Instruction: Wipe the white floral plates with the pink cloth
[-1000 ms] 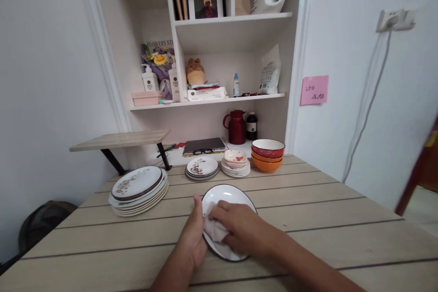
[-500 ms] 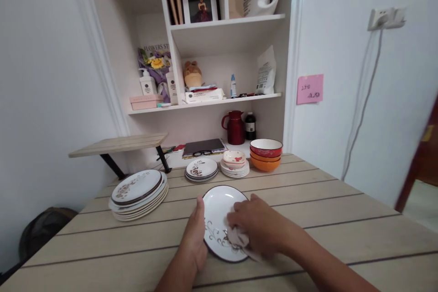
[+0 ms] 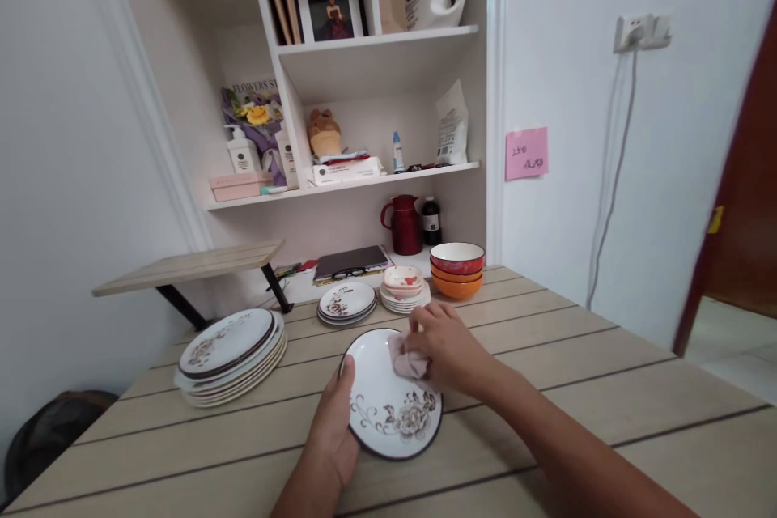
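Observation:
A white plate (image 3: 377,394) with a dark rim and brown flower pattern is tilted toward me just above or on the table; I cannot tell if its edge touches. My left hand (image 3: 335,421) grips its left edge, thumb on the upper face and the other fingers hidden beneath. My right hand (image 3: 452,348) is closed on a crumpled pale pink cloth (image 3: 408,359), which presses on the plate's upper right face. Behind the plate stands a stack of small flowered plates (image 3: 347,301).
Large plates (image 3: 227,348) are stacked at left, beside a small raised shelf (image 3: 194,265). Small dishes (image 3: 403,282) and a pile of red and orange bowls (image 3: 457,271) stand at the back of the wooden table (image 3: 607,388). A red jug (image 3: 405,225) stands behind them.
My right hand has moved the cloth from the plate's lower right, over the flower, up to its upper right. The flower pattern is now uncovered. The camera view has turned slightly right.

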`<action>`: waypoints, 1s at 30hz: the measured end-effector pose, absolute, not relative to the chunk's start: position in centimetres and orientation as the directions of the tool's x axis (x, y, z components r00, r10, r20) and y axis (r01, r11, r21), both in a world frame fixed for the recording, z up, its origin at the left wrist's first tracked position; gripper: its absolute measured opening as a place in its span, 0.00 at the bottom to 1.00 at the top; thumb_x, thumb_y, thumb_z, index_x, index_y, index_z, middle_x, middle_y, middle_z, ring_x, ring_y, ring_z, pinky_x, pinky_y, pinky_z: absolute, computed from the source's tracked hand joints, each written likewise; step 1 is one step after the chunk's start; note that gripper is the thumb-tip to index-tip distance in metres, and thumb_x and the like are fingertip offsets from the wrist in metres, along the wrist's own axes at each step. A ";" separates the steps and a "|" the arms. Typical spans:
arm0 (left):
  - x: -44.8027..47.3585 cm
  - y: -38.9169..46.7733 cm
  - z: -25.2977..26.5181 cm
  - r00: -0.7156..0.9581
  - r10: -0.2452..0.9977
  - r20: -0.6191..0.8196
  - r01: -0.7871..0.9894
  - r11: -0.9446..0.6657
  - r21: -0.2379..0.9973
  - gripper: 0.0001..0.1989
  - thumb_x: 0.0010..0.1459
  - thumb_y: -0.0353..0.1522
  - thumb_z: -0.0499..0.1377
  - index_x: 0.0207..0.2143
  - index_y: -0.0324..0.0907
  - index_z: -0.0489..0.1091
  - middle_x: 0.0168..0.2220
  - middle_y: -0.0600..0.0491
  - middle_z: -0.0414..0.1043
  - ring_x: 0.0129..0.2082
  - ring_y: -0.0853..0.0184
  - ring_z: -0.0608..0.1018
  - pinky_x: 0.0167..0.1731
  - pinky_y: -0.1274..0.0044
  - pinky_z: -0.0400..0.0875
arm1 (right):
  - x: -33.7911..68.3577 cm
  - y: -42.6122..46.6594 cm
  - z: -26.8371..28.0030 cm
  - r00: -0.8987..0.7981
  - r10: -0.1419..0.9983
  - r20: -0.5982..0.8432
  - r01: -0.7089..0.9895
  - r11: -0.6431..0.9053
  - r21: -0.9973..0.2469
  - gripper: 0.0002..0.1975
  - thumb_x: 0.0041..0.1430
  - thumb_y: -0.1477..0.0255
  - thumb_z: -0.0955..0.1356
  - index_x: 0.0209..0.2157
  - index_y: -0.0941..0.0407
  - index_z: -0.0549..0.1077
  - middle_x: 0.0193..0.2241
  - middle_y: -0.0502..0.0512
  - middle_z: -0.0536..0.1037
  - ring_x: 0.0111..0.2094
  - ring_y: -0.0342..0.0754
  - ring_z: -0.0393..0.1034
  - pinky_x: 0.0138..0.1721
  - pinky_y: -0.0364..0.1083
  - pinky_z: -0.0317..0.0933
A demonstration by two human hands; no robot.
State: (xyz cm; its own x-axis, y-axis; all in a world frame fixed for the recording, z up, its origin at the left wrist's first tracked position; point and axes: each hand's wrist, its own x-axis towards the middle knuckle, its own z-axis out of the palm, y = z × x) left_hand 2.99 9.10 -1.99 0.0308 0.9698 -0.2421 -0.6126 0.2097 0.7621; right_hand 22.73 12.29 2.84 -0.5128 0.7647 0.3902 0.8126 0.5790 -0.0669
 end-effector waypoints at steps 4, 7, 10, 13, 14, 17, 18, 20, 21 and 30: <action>2.8 9.2 -2.2 0.027 0.967 -0.252 -0.632 0.212 0.746 0.26 0.56 0.38 0.60 0.56 0.39 0.64 0.47 0.40 0.75 0.46 0.57 0.78 0.49 0.65 0.70 | 22.0 10.6 3.2 -0.639 0.745 0.194 0.757 0.653 -0.012 0.13 0.42 0.72 0.71 0.34 0.50 0.78 0.31 0.56 0.76 0.35 0.52 0.67 0.38 0.49 0.52; 2.5 9.1 -2.1 0.063 0.964 -0.260 -0.638 0.239 0.732 0.26 0.57 0.39 0.60 0.56 0.38 0.64 0.47 0.40 0.75 0.46 0.55 0.78 0.49 0.65 0.70 | 20.1 8.9 2.8 -0.718 0.685 0.120 0.682 0.728 -0.070 0.10 0.44 0.69 0.71 0.32 0.51 0.77 0.29 0.53 0.77 0.32 0.50 0.68 0.33 0.46 0.51; 2.2 8.8 -1.8 0.154 0.952 -0.264 -0.625 0.301 0.720 0.28 0.56 0.41 0.60 0.56 0.37 0.64 0.47 0.40 0.75 0.45 0.54 0.78 0.48 0.65 0.70 | 18.0 8.3 1.9 -0.782 0.584 0.217 0.547 0.810 -0.212 0.15 0.50 0.64 0.69 0.41 0.51 0.73 0.37 0.52 0.77 0.37 0.49 0.69 0.32 0.44 0.51; 2.2 8.7 -1.8 0.215 0.947 -0.240 -0.629 0.322 0.707 0.30 0.56 0.43 0.59 0.57 0.37 0.63 0.47 0.41 0.75 0.46 0.54 0.78 0.49 0.66 0.69 | 17.1 9.3 1.3 -0.714 0.618 0.330 0.585 0.785 -0.203 0.15 0.54 0.66 0.66 0.45 0.49 0.71 0.38 0.53 0.75 0.39 0.50 0.67 0.37 0.46 0.52; 2.3 8.8 -1.8 0.216 0.947 -0.238 -0.633 0.322 0.704 0.30 0.57 0.43 0.58 0.57 0.37 0.63 0.48 0.41 0.74 0.46 0.54 0.77 0.50 0.66 0.68 | 17.2 9.9 1.2 -0.680 0.636 0.365 0.613 0.766 -0.194 0.15 0.55 0.67 0.66 0.46 0.49 0.71 0.38 0.53 0.74 0.41 0.50 0.66 0.39 0.47 0.52; 2.6 9.1 -1.9 0.183 0.948 -0.260 -0.629 0.316 0.710 0.30 0.59 0.45 0.55 0.58 0.38 0.62 0.50 0.40 0.73 0.48 0.54 0.76 0.51 0.65 0.67 | 18.5 11.6 1.3 -0.559 0.702 0.442 0.694 0.687 -0.213 0.18 0.58 0.72 0.64 0.50 0.48 0.70 0.39 0.55 0.72 0.42 0.51 0.64 0.42 0.49 0.52; 2.7 9.2 -2.0 0.169 0.948 -0.268 -0.622 0.314 0.717 0.29 0.59 0.46 0.54 0.58 0.38 0.62 0.51 0.40 0.72 0.49 0.54 0.76 0.52 0.64 0.67 | 19.1 12.1 1.3 -0.530 0.719 0.450 0.709 0.667 -0.231 0.19 0.58 0.73 0.63 0.51 0.48 0.70 0.39 0.56 0.72 0.42 0.50 0.64 0.42 0.49 0.53; 2.8 9.3 -2.0 0.152 0.951 -0.269 -0.609 0.304 0.733 0.29 0.59 0.46 0.53 0.58 0.38 0.62 0.52 0.40 0.72 0.50 0.54 0.75 0.53 0.64 0.66 | 20.0 12.6 1.2 -0.487 0.738 0.467 0.714 0.645 -0.274 0.20 0.56 0.74 0.64 0.50 0.47 0.70 0.42 0.56 0.71 0.44 0.51 0.64 0.44 0.49 0.54; 2.8 9.3 -2.0 0.147 0.954 -0.262 -0.606 0.296 0.739 0.29 0.59 0.45 0.54 0.58 0.39 0.62 0.52 0.40 0.71 0.51 0.54 0.75 0.53 0.65 0.66 | 20.4 12.8 1.1 -0.465 0.746 0.477 0.709 0.637 -0.304 0.21 0.54 0.75 0.66 0.50 0.47 0.71 0.44 0.56 0.70 0.45 0.51 0.63 0.46 0.50 0.54; 2.4 9.2 -2.2 0.139 0.975 -0.175 -0.659 0.223 0.718 0.32 0.57 0.46 0.56 0.59 0.37 0.61 0.53 0.39 0.70 0.53 0.52 0.73 0.55 0.62 0.63 | 20.5 12.5 0.7 -0.328 0.797 0.508 0.796 0.523 -0.305 0.24 0.40 0.81 0.69 0.42 0.49 0.74 0.66 0.54 0.46 0.63 0.63 0.45 0.57 0.63 0.43</action>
State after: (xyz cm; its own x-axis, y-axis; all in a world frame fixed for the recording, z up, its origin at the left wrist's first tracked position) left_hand 2.36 9.21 -2.22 0.1388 0.9747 -0.1755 -0.6592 0.2231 0.7181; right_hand 20.54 12.47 0.75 -0.3281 0.7966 0.5078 0.7961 0.5225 -0.3053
